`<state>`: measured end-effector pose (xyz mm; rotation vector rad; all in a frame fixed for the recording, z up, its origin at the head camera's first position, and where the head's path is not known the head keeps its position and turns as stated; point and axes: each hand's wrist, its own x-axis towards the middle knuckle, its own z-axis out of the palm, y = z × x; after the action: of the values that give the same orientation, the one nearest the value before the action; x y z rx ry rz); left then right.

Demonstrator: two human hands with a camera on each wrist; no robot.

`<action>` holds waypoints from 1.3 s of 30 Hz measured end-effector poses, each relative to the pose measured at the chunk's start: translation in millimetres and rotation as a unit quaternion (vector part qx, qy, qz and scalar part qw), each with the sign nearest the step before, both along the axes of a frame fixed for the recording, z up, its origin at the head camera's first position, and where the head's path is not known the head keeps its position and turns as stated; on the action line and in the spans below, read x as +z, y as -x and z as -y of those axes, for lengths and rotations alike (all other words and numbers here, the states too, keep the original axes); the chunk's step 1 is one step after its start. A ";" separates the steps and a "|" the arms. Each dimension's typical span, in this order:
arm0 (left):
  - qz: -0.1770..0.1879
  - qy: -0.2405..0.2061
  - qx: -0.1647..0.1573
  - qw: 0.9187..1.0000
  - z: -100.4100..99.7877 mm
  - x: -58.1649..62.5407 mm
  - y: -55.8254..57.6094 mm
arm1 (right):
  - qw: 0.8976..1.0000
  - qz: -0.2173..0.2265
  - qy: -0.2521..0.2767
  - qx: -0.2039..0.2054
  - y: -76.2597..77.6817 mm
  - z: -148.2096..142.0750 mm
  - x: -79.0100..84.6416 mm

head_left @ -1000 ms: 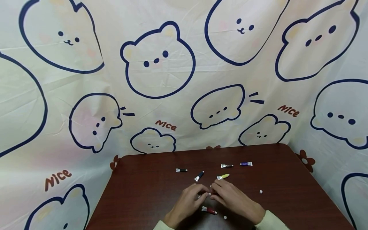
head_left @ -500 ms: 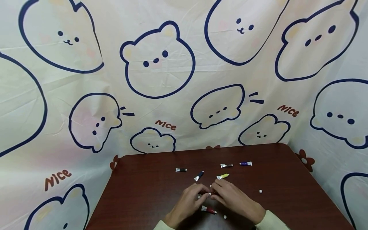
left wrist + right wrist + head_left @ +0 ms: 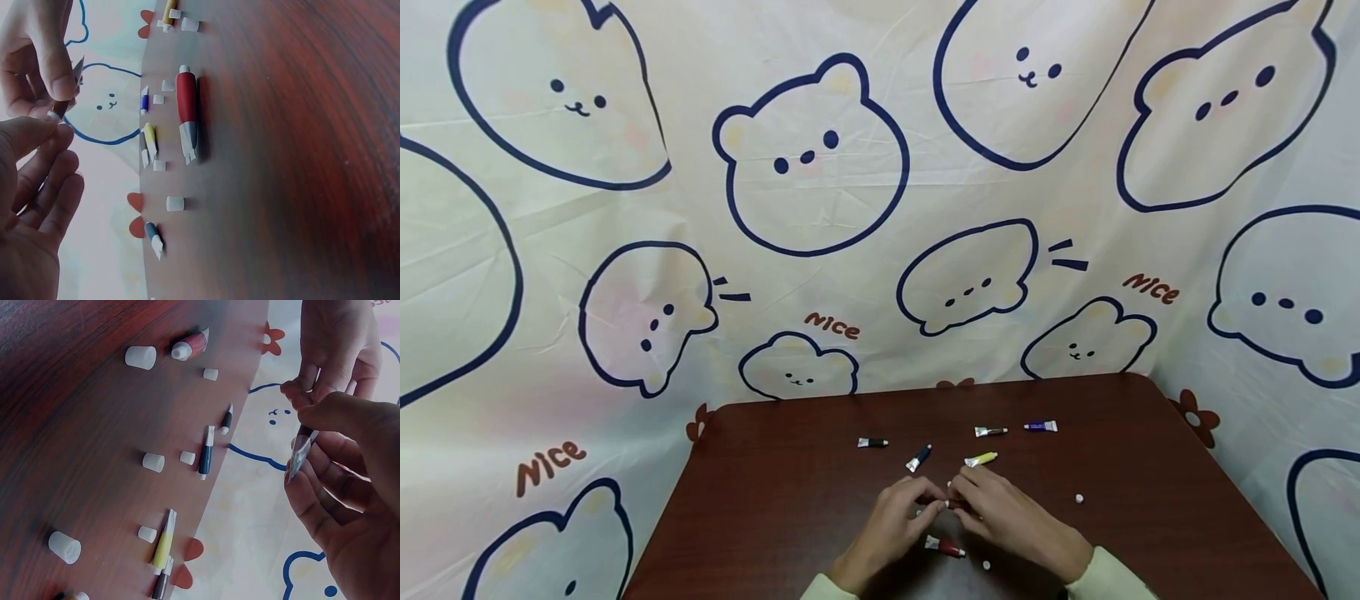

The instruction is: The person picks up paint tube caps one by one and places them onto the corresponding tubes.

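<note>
Over the table both hands meet at one small dark brown paint tube (image 3: 61,107). My left hand (image 3: 891,525) pinches its white cap end (image 3: 54,116) between thumb and index finger; the other left fingers are loosely bent. The tube's silvery body (image 3: 301,455) lies in the grip of my right hand (image 3: 1003,512), thumb on top and fingers beneath. A red paint tube (image 3: 945,547) lies on the table just below the hands in the head view. Near it is a loose white cap (image 3: 987,566). The fingers partly cover the held tube.
Farther back on the brown table (image 3: 775,467) lie a black tube (image 3: 872,443), a dark blue one (image 3: 919,458), a yellow one (image 3: 981,459), a dark brown one (image 3: 991,432) and a purple one (image 3: 1041,427). Several white caps are scattered about, one (image 3: 1079,498) at the right.
Both hands stay in nearly the same place. The right thumb has shifted slightly, and a little more of the dark tube shows between the fingertips.
</note>
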<state>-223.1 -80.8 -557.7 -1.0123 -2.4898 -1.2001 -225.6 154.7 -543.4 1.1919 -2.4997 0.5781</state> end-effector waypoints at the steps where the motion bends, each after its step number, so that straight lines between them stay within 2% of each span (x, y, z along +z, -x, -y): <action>1: -0.004 0.001 -0.002 1.000 0.2 -0.1 0.0 | 1.000 0.000 -0.001 0.001 -0.1 -0.4 -0.1; 11: -0.069 0.013 -0.034 0.997 2.3 1.5 -0.8 | 1.000 -0.013 -0.016 0.015 -0.6 -1.9 0.8; 16: -0.117 0.021 -0.037 0.992 3.0 -1.3 -1.2 | 0.999 -0.016 -0.017 0.022 -0.6 -3.3 -0.2; 24: -0.164 0.022 -0.037 0.986 2.8 -4.0 -0.9 | 0.999 -0.010 -0.020 0.029 0.9 -4.8 -2.4; 28: -0.170 0.022 -0.035 0.985 2.1 -3.4 -0.8 | 0.999 -0.011 -0.021 0.030 1.6 -4.8 -1.8; 34: -0.145 0.027 -0.031 0.989 3.0 -5.0 -1.5 | 1.000 0.002 -0.019 0.024 -0.2 -4.5 -1.8; 39: -0.145 0.027 -0.008 0.989 4.4 -6.6 -1.3 | 0.999 0.009 -0.027 0.014 -4.2 -4.9 -4.9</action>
<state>-221.8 -85.1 -564.3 -1.1330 -2.3009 -0.9177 -221.4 159.6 -548.4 1.2497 -2.5326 0.5345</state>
